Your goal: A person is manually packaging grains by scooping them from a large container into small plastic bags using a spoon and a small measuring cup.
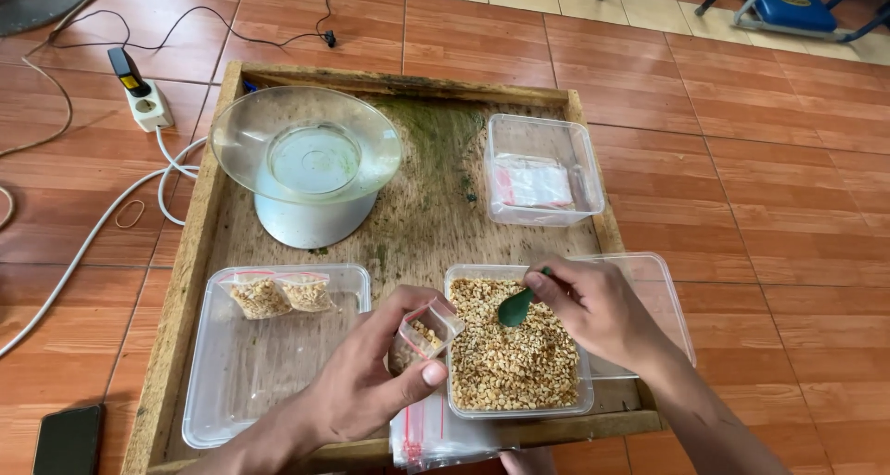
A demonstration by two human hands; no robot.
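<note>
Place: On the floor of red-brown tiles (742,160) sits a big flat wooden tray (199,253), and both hands work over its near side.
Left hand: The left hand (366,382) is closed around a small clear plastic bag with a red zip strip (422,334). The thumb and fingers pinch the bag and hold its mouth open. A few of the tan bits are already inside it.
Right hand: The right hand (593,308) pinches a small green spoon (515,306) by its handle. The spoon's bowl hangs just above the grain, near the open bag.
Grain box: A clear plastic box full of small tan grain bits (510,354) stands between the two hands, at the front of the tray.
Lid: A clear lid (663,299) lies partly under the right hand, touching the grain box.
Filled bags: Two small filled bags (278,294) lie side by side in the far end of a wide clear box (250,373) on the left.
Empty bags: A pile of flat empty bags (431,433) lies at the tray's near edge, below the left hand. More sit in a clear square box (542,169) at the back right.
Scale: A silver scale with a round clear bowl on top (306,160) stands at the back left.
Floor things: A white power strip with cords (148,104) lies left of the tray, and a dark phone (67,441) is near the bottom left corner.
</note>
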